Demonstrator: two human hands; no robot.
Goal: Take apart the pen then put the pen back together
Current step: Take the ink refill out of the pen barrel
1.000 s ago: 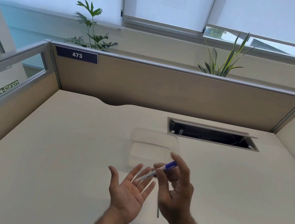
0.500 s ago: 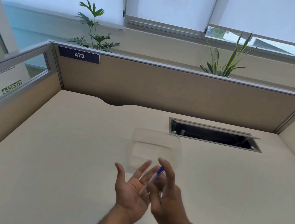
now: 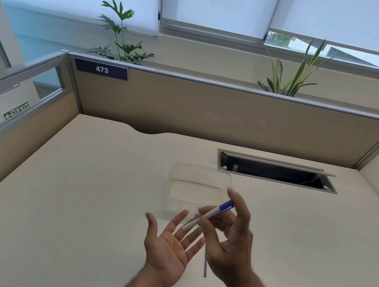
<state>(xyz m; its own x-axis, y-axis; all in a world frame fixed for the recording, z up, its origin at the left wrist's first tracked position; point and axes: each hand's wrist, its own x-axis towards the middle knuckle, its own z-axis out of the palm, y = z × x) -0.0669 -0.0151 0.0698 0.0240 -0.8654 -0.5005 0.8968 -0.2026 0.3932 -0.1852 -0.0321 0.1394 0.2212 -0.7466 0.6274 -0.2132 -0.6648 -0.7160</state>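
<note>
My right hand (image 3: 230, 241) pinches a white pen barrel (image 3: 207, 216) with a purple-blue end, tilted so its open lower end points down at my left palm. Just below it, my left hand (image 3: 169, 242) is held palm up with its fingers spread and nothing in it. A thin grey ink refill (image 3: 205, 266) lies on the desk (image 3: 78, 200) between my two wrists, partly hidden by the right hand.
A clear plastic container (image 3: 198, 188) stands on the desk just beyond my hands. An open cable hatch (image 3: 277, 171) is cut into the desk at the back right. Partition walls (image 3: 212, 112) close off the back and both sides.
The right hand dipped the pen barrel down onto the left palm half a second ago and has now lifted it back up. The left hand stayed open, palm up.
</note>
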